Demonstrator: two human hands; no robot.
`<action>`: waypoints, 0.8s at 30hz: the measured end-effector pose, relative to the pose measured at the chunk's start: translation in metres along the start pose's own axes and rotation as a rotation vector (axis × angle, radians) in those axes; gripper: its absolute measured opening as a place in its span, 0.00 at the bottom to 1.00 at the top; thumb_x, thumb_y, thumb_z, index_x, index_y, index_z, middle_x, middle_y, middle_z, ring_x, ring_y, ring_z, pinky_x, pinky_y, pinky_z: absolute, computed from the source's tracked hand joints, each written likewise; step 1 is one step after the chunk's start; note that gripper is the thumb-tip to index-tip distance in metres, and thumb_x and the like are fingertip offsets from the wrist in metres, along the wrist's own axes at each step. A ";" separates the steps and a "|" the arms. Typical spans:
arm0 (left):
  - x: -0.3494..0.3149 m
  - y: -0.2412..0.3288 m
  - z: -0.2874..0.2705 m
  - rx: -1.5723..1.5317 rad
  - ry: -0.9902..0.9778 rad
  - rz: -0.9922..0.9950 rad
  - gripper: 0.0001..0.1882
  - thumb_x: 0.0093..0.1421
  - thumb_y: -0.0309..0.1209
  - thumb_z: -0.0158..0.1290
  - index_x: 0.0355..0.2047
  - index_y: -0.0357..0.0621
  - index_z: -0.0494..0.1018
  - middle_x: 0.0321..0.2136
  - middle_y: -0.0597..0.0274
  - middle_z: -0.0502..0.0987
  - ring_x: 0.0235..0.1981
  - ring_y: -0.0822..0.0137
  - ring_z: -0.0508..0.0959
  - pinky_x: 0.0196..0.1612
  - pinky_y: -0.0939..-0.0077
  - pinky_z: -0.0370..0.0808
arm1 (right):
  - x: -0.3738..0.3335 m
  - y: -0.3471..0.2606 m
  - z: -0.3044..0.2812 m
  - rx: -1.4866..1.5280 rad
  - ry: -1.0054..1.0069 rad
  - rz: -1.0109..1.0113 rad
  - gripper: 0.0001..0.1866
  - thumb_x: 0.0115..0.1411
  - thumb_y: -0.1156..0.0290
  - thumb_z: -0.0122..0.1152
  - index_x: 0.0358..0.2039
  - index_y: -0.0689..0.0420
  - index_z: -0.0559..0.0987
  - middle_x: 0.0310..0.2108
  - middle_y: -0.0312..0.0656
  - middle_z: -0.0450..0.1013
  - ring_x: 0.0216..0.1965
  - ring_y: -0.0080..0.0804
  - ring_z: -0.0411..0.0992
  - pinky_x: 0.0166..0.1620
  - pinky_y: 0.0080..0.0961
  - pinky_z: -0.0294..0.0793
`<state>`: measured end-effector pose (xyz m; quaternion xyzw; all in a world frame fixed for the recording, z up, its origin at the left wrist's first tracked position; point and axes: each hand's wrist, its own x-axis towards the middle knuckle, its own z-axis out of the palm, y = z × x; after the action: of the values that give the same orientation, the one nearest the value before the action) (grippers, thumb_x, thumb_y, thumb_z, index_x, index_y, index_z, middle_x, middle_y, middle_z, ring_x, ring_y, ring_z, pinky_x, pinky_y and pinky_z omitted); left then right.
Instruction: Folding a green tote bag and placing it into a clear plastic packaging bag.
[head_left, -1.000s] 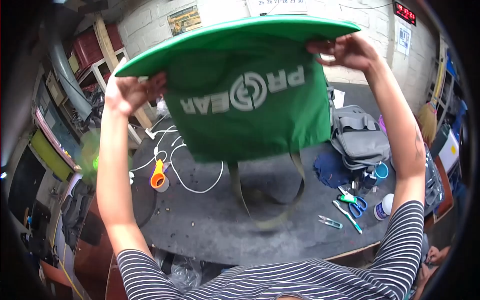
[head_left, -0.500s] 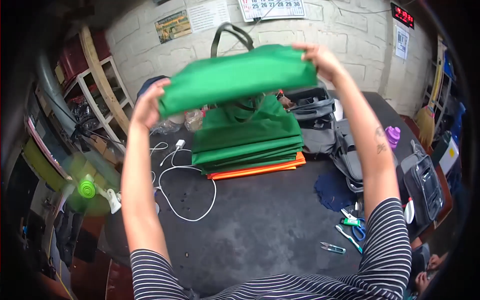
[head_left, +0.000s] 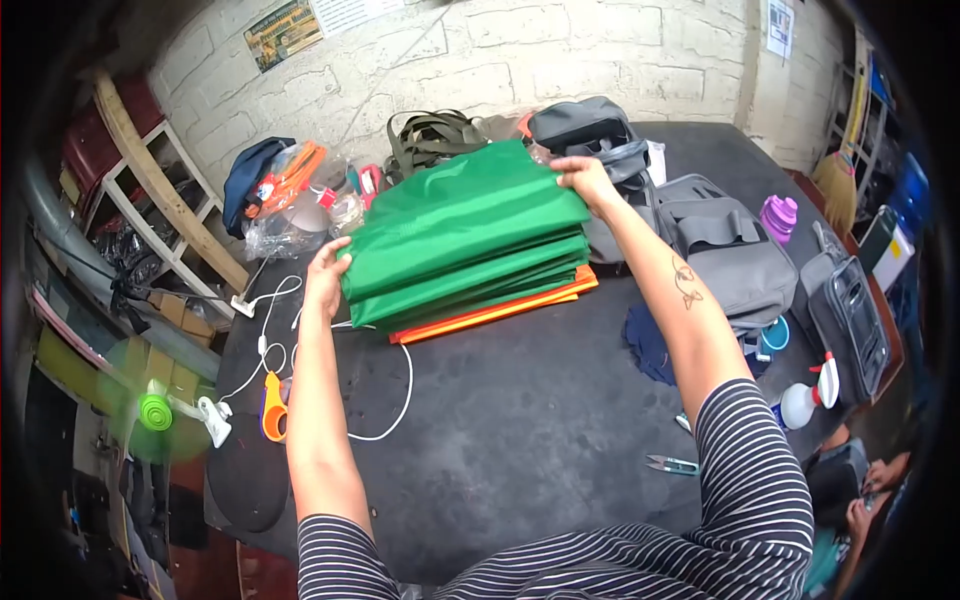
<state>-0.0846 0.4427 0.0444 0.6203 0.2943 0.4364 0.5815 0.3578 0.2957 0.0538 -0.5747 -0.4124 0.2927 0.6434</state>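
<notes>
A green fabric bag lies on top of a stack of folded green bags, with orange ones at the bottom. My left hand grips the top bag's left edge, thumb and fingers closed on it. At its right far corner, my right hand pinches the fabric. Dark handle straps rise behind the stack; which bag they belong to is hard to make out.
Grey bags and a purple bottle stand to the right. Near my right arm are thread snips and a spray bottle. A white cable and orange-handled scissors lie left. Another person's hands show at lower right.
Both hands have come down with the green bag, from raised above the stack to resting it on top. The view has also shifted downward.
</notes>
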 end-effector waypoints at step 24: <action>-0.019 0.006 0.244 1.455 -0.435 0.898 0.22 0.49 0.26 0.58 0.43 0.38 0.63 0.50 0.42 0.64 0.49 0.45 0.70 0.51 0.58 0.68 | -0.058 -0.053 -0.039 0.287 -0.280 0.516 0.21 0.63 0.61 0.50 0.50 0.59 0.61 0.46 0.55 0.60 0.42 0.58 0.70 0.44 0.56 0.72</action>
<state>0.1218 0.3122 0.0601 0.9632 0.1107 0.2005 -0.1408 0.3584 0.2175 0.0943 -0.5177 -0.2920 0.5775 0.5596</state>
